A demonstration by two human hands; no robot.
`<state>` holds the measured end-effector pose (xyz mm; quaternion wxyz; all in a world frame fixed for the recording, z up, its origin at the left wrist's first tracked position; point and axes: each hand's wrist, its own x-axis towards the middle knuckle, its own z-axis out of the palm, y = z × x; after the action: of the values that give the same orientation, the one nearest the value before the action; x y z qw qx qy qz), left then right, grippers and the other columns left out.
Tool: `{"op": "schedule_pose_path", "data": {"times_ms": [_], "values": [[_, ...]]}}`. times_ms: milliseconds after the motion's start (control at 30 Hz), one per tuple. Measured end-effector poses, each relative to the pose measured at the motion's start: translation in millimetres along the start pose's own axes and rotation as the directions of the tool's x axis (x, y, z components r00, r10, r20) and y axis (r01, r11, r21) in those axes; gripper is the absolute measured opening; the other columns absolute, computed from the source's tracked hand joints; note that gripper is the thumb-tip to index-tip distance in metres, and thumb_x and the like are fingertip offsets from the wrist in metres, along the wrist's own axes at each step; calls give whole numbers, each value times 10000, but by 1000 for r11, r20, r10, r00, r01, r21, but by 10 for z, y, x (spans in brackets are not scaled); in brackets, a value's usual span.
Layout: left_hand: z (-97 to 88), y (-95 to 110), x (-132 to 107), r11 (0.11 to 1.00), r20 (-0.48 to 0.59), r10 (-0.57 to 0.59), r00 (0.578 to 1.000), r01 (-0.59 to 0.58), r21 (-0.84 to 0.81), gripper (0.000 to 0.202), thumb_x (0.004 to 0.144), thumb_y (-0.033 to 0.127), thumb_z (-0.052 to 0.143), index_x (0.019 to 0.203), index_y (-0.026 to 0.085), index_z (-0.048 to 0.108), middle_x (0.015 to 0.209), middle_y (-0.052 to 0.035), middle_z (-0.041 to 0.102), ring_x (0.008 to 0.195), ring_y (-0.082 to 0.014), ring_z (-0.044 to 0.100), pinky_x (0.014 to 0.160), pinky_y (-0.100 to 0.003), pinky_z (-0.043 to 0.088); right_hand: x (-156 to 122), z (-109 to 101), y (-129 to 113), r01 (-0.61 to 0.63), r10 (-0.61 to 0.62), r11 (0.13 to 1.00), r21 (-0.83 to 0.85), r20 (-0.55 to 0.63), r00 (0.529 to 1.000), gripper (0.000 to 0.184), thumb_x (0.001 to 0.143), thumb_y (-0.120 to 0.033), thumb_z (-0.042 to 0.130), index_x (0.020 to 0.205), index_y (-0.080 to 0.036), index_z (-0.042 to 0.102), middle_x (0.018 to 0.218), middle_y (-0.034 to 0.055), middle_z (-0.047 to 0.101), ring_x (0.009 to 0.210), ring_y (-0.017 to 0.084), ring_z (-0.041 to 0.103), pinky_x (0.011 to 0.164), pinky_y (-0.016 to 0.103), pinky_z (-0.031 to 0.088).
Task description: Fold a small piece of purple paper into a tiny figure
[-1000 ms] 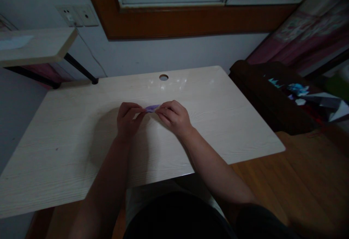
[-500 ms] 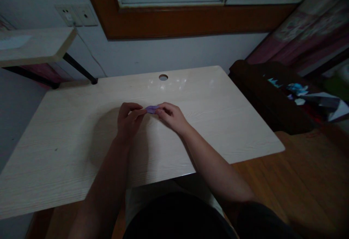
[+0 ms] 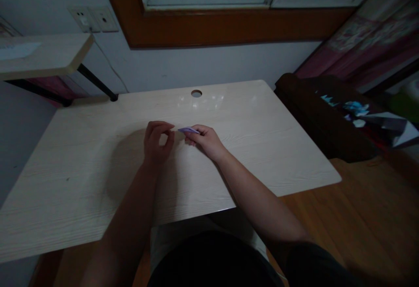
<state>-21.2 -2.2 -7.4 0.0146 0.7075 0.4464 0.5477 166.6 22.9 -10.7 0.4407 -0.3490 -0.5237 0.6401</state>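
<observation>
A small piece of folded purple paper (image 3: 188, 130) with a pointed left end is held above the middle of the desk. My right hand (image 3: 203, 138) pinches it between thumb and fingers, which cover its right part. Just left of the pointed end is my left hand (image 3: 158, 141), curled, with a gap between thumb and forefinger. Nothing shows in the left hand, and it looks apart from the paper.
The pale wooden desk (image 3: 98, 147) has a round cable hole (image 3: 196, 93) near its back edge. A shelf (image 3: 49, 56) on black legs stands at the back left. To the right, a dark cabinet (image 3: 304, 99) bears blue and white paper pieces (image 3: 356, 108).
My left hand has let go of the purple paper and its thumb has dropped away. In my right hand, the paper has turned and now shows a point to the left.
</observation>
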Motion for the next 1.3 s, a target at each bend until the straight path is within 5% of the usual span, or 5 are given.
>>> {"op": "schedule_pose_path", "data": {"times_ms": [133, 300, 900, 1100, 1300], "values": [[98, 38, -48, 908, 132, -261, 956, 289, -302, 236, 877, 319, 674, 1087, 229, 618, 962, -34, 641, 859, -148, 650, 759, -282, 567, 1, 1, -10, 23, -23, 1000, -1, -36, 999, 280, 746, -435, 782, 815, -172, 716, 715, 10, 698, 571, 91, 540, 567, 236, 429], [183, 79, -42, 763, 291, -392, 873, 485, -427, 210, 829, 357, 722, 951, 202, 648, 901, -28, 665, 814, -147, 651, 756, -280, 546, -3, 0, -1, 20, -21, 1000, -22, -30, 999, 297, 750, -459, 776, 802, -175, 709, 708, 9, 698, 579, 94, 546, 569, 232, 422], [167, 46, 13, 480, 347, -614, 709, 684, -549, 162, 759, 317, 745, 727, 178, 668, 693, 8, 637, 604, -102, 555, 585, -234, 439, -10, -24, -7, 26, -27, 998, -59, -15, 1000, 267, 799, -447, 724, 854, -189, 766, 802, 32, 748, 578, 93, 543, 571, 236, 438], [172, -38, 1, 522, 254, -660, 707, 674, -522, 157, 774, 298, 728, 716, 178, 645, 652, 24, 614, 585, -96, 542, 580, -229, 424, 32, -74, 46, 36, -32, 998, 47, -89, 995, 269, 803, -432, 724, 906, -185, 755, 831, 37, 744, 594, 87, 569, 562, 222, 438], [148, -18, 3, 681, 273, -596, 755, 656, -326, 154, 799, 312, 712, 755, 175, 657, 654, 23, 623, 628, -109, 573, 625, -231, 453, 34, -43, 55, 87, -88, 996, -11, -138, 986, 311, 776, -444, 754, 980, -211, 731, 863, 24, 722, 664, 108, 616, 606, 234, 487]]}}
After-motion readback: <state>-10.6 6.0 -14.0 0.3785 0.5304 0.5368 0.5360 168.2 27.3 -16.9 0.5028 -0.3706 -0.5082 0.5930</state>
